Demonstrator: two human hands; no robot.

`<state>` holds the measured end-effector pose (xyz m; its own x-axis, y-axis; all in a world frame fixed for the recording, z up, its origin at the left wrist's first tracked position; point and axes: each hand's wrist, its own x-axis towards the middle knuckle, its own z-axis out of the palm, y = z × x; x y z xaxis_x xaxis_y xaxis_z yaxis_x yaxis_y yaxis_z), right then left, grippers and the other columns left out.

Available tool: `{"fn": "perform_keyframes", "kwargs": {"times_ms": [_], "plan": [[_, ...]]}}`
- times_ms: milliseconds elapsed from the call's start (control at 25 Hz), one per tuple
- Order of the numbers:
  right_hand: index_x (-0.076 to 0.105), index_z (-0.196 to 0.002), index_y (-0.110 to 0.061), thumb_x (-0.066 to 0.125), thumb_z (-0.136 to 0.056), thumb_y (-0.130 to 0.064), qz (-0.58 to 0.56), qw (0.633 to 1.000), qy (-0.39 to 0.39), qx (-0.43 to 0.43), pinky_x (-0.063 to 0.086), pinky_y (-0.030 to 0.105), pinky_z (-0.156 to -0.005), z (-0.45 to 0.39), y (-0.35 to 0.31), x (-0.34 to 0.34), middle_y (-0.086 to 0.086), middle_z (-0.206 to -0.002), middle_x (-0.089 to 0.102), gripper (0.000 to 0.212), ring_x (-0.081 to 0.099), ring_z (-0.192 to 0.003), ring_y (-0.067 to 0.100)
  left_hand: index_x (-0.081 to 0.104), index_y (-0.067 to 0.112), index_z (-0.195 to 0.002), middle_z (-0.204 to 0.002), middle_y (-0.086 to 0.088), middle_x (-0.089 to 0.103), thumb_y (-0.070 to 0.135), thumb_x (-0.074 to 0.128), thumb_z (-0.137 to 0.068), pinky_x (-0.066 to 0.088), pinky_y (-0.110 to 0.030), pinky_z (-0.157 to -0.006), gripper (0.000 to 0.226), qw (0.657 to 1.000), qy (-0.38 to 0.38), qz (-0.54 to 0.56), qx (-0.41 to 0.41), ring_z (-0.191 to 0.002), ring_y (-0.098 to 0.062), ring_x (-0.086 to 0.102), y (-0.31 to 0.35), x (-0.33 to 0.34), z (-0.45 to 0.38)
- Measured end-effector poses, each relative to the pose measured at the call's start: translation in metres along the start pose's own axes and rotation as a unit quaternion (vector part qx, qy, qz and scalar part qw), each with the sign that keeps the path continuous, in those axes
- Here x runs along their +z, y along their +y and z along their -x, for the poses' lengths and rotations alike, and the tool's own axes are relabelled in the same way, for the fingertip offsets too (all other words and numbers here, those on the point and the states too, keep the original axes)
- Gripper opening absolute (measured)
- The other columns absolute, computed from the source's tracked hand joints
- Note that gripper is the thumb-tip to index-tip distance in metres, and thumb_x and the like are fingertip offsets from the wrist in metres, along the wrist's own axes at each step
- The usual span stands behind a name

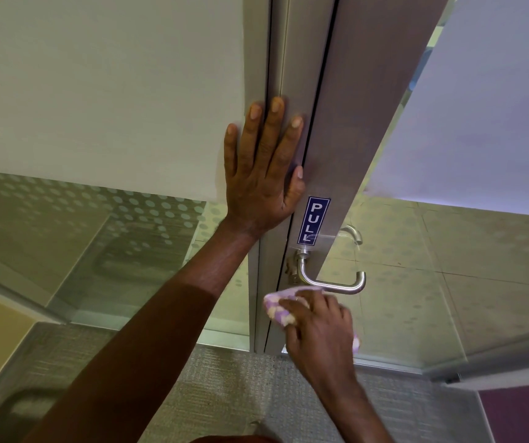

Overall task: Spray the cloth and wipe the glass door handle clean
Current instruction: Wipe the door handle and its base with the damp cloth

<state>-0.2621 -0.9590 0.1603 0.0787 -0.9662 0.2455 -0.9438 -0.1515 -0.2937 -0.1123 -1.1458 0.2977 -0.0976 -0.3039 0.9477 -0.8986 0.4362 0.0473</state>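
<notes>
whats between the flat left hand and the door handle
In the head view, the blue PULL sticker sits on the door frame between the left hand and the handle.

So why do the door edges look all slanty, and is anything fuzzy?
Head view: the wide lens makes the door frame lean and fan outward; the right hand and its cloth look a bit smeared, likely from moving; the left hand and PULL sticker are sharp; the handle shows soft shine, no harsh glare.
</notes>
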Motion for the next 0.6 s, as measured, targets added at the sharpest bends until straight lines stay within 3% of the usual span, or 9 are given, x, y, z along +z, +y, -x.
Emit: {"fn": "perform_keyframes", "kwargs": {"times_ms": [80,120,200,240,280,400,520,600], "plan": [[0.076,-0.120,-0.040,0.065,-0.091,-0.026,-0.106,0.989,-0.074,0.072,0.053,0.035,-0.084,0.024,0.008,0.028,-0.012,-0.120,0.065,0.035,0.062,-0.102,0.016,0.034,0.014,-0.157,-0.163,-0.016,0.030,0.038,0.043,-0.105,0.001,-0.048,-0.134,0.058,1.000,0.000,0.001,0.000,-0.165,-0.015,-0.012,0.000,-0.001,0.001],[0.077,-0.119,-0.038,0.063,-0.097,-0.023,-0.203,0.963,-0.089,0.153,0.057,0.035,-0.078,0.030,0.015,0.040,-0.011,-0.118,0.067,0.030,0.066,-0.097,0.018,0.034,0.014,-0.157,-0.163,-0.016,0.030,0.037,0.043,-0.105,0.001,-0.048,-0.133,0.057,1.000,-0.001,0.003,-0.001,-0.164,-0.015,-0.013,0.001,-0.001,0.000],[0.076,-0.120,-0.023,0.055,-0.103,-0.007,-0.415,0.840,-0.040,0.347,0.062,0.037,-0.063,0.022,0.032,0.062,0.007,-0.107,0.073,0.031,0.072,-0.083,0.033,0.034,0.014,-0.156,-0.162,-0.016,0.029,0.037,0.042,-0.105,0.001,-0.048,-0.133,0.057,1.000,-0.004,0.000,-0.001,-0.164,-0.014,-0.013,0.001,-0.003,-0.001],[0.070,-0.129,-0.013,0.050,-0.103,0.001,-0.467,0.787,-0.008,0.404,0.065,0.042,-0.064,0.013,0.040,0.072,0.016,-0.108,0.072,0.035,0.074,-0.085,0.037,0.034,0.014,-0.156,-0.162,-0.016,0.029,0.038,0.042,-0.105,0.001,-0.048,-0.133,0.057,1.000,-0.004,0.001,-0.002,-0.164,-0.014,-0.014,0.001,-0.003,-0.002],[0.060,-0.141,-0.007,0.048,-0.104,0.005,-0.487,0.760,0.010,0.430,0.067,0.050,-0.072,0.002,0.043,0.081,0.022,-0.118,0.068,0.041,0.074,-0.094,0.041,0.033,0.014,-0.156,-0.162,-0.016,0.029,0.037,0.042,-0.105,0.001,-0.048,-0.133,0.057,1.000,-0.006,0.003,-0.004,-0.164,-0.014,-0.014,0.002,-0.003,-0.001],[0.038,-0.157,-0.010,0.044,-0.109,-0.001,-0.512,0.743,0.022,0.431,0.062,0.064,-0.087,-0.030,0.015,0.098,0.017,-0.140,0.047,0.049,0.068,-0.114,0.043,0.033,0.014,-0.156,-0.162,-0.016,0.028,0.037,0.042,-0.105,0.001,-0.048,-0.133,0.057,1.000,-0.008,0.002,-0.005,-0.164,-0.014,-0.014,0.002,-0.003,0.000],[0.044,-0.145,0.002,0.043,-0.109,-0.001,-0.481,0.764,0.044,0.429,0.053,0.035,-0.100,-0.047,-0.016,0.107,0.009,-0.133,0.034,0.036,0.059,-0.120,0.038,0.032,0.014,-0.158,-0.166,-0.013,0.027,0.038,0.041,-0.105,0.000,-0.048,-0.133,0.058,1.000,-0.007,0.000,0.000,-0.164,-0.014,-0.014,0.001,-0.004,-0.002],[0.046,-0.135,0.005,0.044,-0.107,0.000,-0.456,0.775,0.041,0.436,0.046,0.030,-0.100,-0.052,-0.021,0.113,0.008,-0.129,0.032,0.028,0.056,-0.119,0.037,0.029,0.013,-0.160,-0.174,-0.005,0.018,0.038,0.040,-0.106,0.000,-0.048,-0.133,0.061,1.000,-0.005,-0.003,0.006,-0.164,-0.014,-0.014,0.003,-0.003,-0.001]]}}
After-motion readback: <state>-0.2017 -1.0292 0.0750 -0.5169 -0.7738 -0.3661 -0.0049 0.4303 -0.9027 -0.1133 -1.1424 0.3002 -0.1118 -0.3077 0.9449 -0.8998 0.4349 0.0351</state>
